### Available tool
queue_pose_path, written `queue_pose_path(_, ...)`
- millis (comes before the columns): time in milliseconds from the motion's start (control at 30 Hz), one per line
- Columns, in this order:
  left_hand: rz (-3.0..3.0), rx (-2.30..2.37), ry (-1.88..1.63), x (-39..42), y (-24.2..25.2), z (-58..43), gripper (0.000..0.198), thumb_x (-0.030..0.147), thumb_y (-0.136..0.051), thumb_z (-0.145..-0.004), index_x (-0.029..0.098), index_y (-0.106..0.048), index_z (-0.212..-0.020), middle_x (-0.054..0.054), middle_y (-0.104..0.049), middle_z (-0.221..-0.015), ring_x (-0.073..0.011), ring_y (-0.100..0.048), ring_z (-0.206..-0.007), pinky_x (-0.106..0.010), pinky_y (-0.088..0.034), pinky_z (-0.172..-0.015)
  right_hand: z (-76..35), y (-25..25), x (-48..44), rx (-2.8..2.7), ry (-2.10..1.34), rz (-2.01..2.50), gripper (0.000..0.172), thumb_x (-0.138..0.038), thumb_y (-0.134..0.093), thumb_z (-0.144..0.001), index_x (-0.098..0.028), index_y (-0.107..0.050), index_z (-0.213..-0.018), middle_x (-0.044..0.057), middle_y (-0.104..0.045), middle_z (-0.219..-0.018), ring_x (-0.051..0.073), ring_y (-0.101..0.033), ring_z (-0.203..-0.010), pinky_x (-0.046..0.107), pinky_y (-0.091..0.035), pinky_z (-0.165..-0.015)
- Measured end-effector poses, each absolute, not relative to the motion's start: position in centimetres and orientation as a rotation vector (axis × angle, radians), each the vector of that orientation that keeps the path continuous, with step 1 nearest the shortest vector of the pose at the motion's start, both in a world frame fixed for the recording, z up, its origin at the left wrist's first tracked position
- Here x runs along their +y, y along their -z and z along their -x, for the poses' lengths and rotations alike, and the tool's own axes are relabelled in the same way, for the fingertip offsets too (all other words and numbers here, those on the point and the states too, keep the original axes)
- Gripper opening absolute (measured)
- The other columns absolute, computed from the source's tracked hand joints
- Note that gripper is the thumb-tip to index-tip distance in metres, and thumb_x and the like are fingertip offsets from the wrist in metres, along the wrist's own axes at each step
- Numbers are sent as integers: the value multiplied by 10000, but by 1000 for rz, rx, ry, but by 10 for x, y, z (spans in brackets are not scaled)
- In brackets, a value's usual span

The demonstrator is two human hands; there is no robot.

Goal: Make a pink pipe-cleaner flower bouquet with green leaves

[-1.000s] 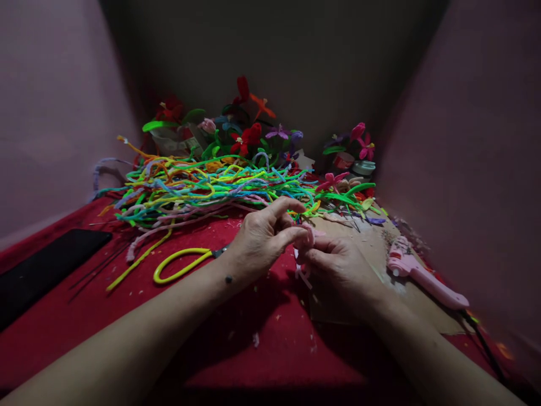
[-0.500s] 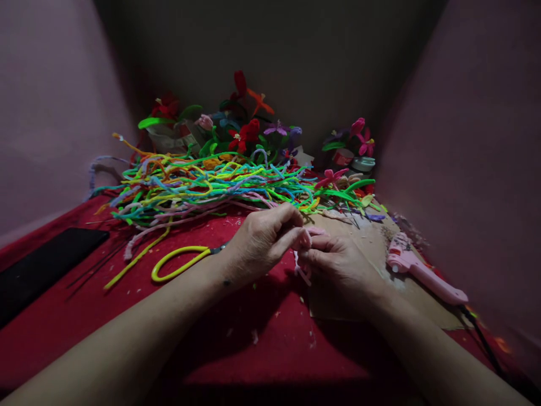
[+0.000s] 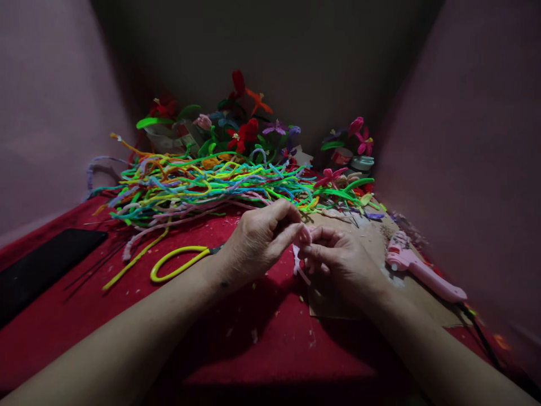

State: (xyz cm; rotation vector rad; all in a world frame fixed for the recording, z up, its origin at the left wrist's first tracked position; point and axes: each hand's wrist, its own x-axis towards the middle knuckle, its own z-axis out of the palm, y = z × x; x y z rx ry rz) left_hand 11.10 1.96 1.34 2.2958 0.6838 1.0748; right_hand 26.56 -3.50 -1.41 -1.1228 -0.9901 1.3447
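Between my fingertips is a pink pipe cleaner (image 3: 305,234), bent into a small loop, its paler ends hanging below over the red cloth. My left hand (image 3: 266,234) pinches the loop from the left with thumb and forefinger. From the right, my right hand (image 3: 342,256) closes thumb and forefinger on the same piece. Part of the loop is hidden by the fingers. Just beyond both hands lies a heap of coloured pipe cleaners (image 3: 203,183). Yellow-handled scissors (image 3: 180,264) rest beside my left wrist, their blades mostly covered by it.
A pink glue gun (image 3: 426,274) with a black cord lies on a cardboard sheet (image 3: 333,301) at the right. At the left is a flat black object (image 3: 51,262). Pipe-cleaner flowers (image 3: 240,135) stand along the back. Red cloth (image 3: 262,349) covers the table, scattered with scraps.
A pink strand that stretched rightward above my right fingers no longer shows there. My right fingers have shifted slightly and now meet the loop close to my left fingertips.
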Motion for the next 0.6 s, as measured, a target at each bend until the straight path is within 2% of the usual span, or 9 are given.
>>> queue_pose_path(200,-2325,723,-1017,19,-17,-111,84,186,-526,-820,140,-589,-849,-24,-644,-748,-108,-587,-677,-221,-465,-655,-266,13,-35,-1010,-1263,1170,160,-219,-721,-625,-152,-576,-619,-38,-563,-526,67,-475,-418,202,-376,-431)
queue_pose_path(367,-2376,696,-1034,19,-18,-110,83,160,-507,-831,128,-582,-818,-36,-648,-756,-106,-583,-681,-215,-455,-646,-272,15,-34,-1002,-1352,1154,137,-265,-712,-671,-146,-647,-692,-8,-597,-592,66,-482,-450,207,-361,-447)
queue_pose_path(500,-2422,635,-1073,18,-17,-110,70,140,-501,-835,134,-569,-818,-33,-651,-765,-95,-583,-681,-197,-452,-642,-279,18,-31,-1084,-1399,1150,167,-287,-709,-682,-124,-692,-714,9,-577,-601,61,-458,-461,198,-282,-415)
queue_pose_path(600,-2500,613,-1070,18,-16,-109,71,140,-498,-838,136,-568,-822,-31,-639,-763,-92,-576,-675,-192,-449,-643,-284,19,-28,-1121,-1516,1132,183,-291,-685,-699,-110,-693,-717,-15,-512,-529,36,-361,-391,197,-160,-376)
